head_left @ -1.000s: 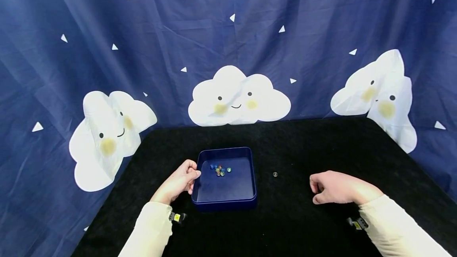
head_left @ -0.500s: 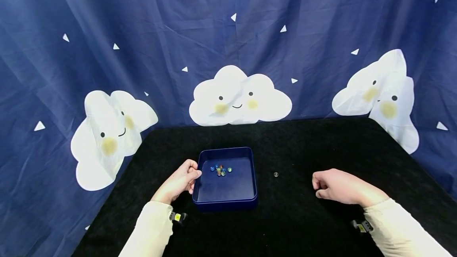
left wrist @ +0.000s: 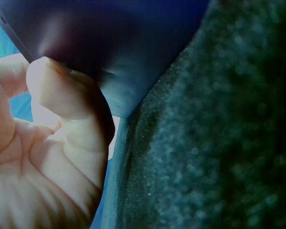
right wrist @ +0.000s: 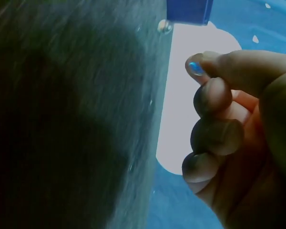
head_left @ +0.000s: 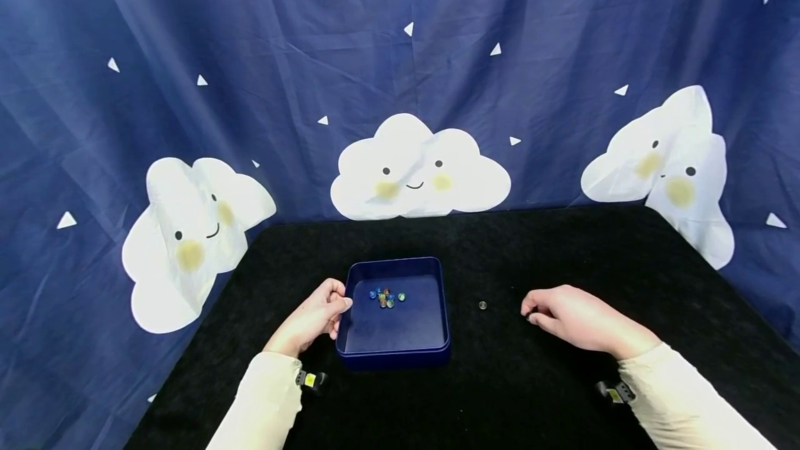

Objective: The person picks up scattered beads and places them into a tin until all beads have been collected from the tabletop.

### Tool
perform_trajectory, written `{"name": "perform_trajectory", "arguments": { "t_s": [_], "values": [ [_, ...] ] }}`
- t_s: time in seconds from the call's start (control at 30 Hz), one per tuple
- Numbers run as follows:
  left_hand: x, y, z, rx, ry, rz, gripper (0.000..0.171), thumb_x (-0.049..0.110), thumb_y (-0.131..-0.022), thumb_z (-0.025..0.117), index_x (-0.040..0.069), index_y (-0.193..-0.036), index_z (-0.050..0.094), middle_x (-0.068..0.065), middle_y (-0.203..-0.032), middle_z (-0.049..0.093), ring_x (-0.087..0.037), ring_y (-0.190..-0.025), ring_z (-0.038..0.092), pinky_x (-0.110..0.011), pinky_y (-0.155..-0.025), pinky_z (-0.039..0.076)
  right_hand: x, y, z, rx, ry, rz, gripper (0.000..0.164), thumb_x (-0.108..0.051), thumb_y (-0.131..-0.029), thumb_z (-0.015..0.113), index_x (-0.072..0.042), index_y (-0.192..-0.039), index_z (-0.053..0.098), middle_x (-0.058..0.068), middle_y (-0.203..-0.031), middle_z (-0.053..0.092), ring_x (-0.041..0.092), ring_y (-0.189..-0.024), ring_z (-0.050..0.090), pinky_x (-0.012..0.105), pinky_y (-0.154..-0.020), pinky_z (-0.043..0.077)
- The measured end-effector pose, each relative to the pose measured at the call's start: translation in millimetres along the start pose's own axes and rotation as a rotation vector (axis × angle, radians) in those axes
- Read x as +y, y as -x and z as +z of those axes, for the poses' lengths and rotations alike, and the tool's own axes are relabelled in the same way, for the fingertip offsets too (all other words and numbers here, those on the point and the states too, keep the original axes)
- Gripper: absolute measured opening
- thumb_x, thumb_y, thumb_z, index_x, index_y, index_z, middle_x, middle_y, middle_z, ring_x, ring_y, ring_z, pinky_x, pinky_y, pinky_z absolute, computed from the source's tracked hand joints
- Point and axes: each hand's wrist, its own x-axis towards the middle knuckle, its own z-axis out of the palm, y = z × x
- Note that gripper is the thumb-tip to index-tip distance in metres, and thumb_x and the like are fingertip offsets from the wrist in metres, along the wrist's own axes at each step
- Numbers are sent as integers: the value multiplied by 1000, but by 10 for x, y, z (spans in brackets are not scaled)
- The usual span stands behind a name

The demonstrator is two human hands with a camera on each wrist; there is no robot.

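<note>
My left hand (head_left: 310, 318) grips the left wall of a dark blue square box (head_left: 400, 332), thumb on the rim; the left wrist view shows the thumb (left wrist: 69, 100) against its side. Several glass marbles (head_left: 386, 298) lie clustered inside, toward the box's back left. To the right of the box, my right hand (head_left: 581, 318) is held over the black cloth. In the right wrist view its thumb and forefinger pinch a small blue marble (right wrist: 196, 68), with the other fingers curled. A single clear marble (head_left: 482, 305) lies on the cloth between the box and that hand.
Black cloth (head_left: 512, 394) covers the table. Behind it hangs a dark blue curtain (head_left: 287, 89) with white triangles and smiling white clouds (head_left: 412, 179). A small camera sits on each wrist, below the cream sleeves (head_left: 262, 401).
My right hand first drew slightly right, then moved left and a little farther forward toward the loose marble. The left hand and the box have stayed in place.
</note>
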Motion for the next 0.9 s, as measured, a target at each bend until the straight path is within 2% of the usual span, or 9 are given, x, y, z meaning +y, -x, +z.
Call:
{"name": "perform_trajectory", "arguments": {
  "t_s": [0.23,0.4,0.63,0.9],
  "values": [
    [17,-3,-2,5,4,-6,29,9,-99,57,-2,-116,36,-7,-76,45,-15,-52,46,-25,-46,46,-197,-180,42,-10,-79,3,15,-13,-98,65,-26,-104,68,-21,-70,51,-2,-61,48,25,-65,46],
    [24,5,-4,-3,3,9,30,10,-99,57,-2,-116,36,-6,-75,44,-16,-52,45,-25,-46,46,-358,-307,51,3,-117,-36,18,-14,-99,64,-30,-106,67,-21,-67,47,-2,-57,44,24,-64,46],
    [-12,4,-8,0,1,-1,29,10,-100,56,-2,-117,35,-5,-70,45,-15,-50,46,-24,-47,46,-542,-467,105,25,-117,-77,19,-15,-100,63,-32,-108,66,-21,-66,42,-2,-58,43,25,-67,47],
    [-20,-5,-3,4,3,1,26,10,-100,55,0,-116,36,-5,-70,44,-16,-50,45,-25,-47,46,-712,-616,201,25,-98,-71,16,-16,-99,64,-26,-110,69,-19,-64,39,-1,-55,41,25,-63,45]
  ]
}}
